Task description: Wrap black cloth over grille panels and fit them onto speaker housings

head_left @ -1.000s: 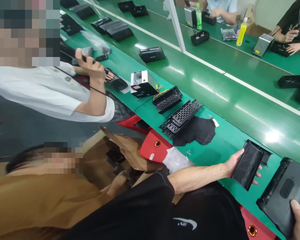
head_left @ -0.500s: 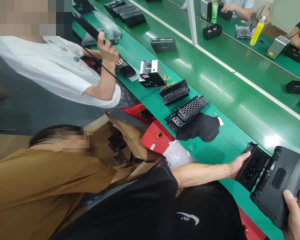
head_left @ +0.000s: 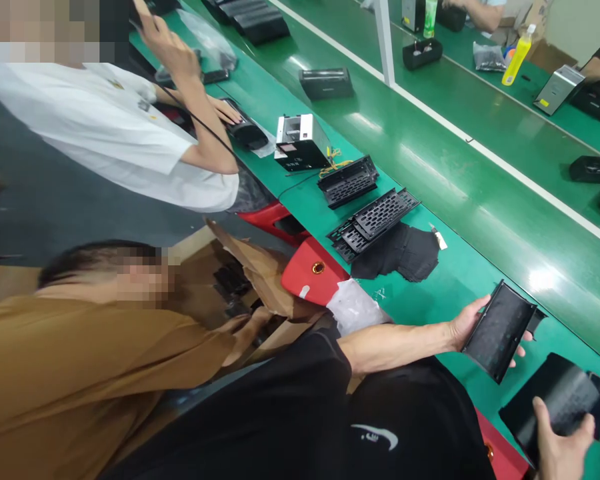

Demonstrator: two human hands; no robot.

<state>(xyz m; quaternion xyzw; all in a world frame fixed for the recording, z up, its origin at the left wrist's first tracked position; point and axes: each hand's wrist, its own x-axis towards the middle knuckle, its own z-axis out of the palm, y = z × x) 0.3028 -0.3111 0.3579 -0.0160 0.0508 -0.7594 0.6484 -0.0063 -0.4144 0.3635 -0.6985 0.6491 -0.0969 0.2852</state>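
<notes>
My left hand grips a flat black plastic panel by its near edge, holding it tilted just above the green conveyor belt. At the lower right my right hand holds a second black panel, thumb on top and fingers curled at its edge. The two panels are apart, a hand's width between them. Both hands are closed on their parts.
Two slotted black grille parts and a black cloth lie further up the belt. A small metal unit with wires stands beyond. A person in brown reaches into a cardboard box at my left. Another person in white works further along.
The large black housing that my right hand held against the left panel is gone from view. My right hand now holds a flat black panel, apart from the left one.
</notes>
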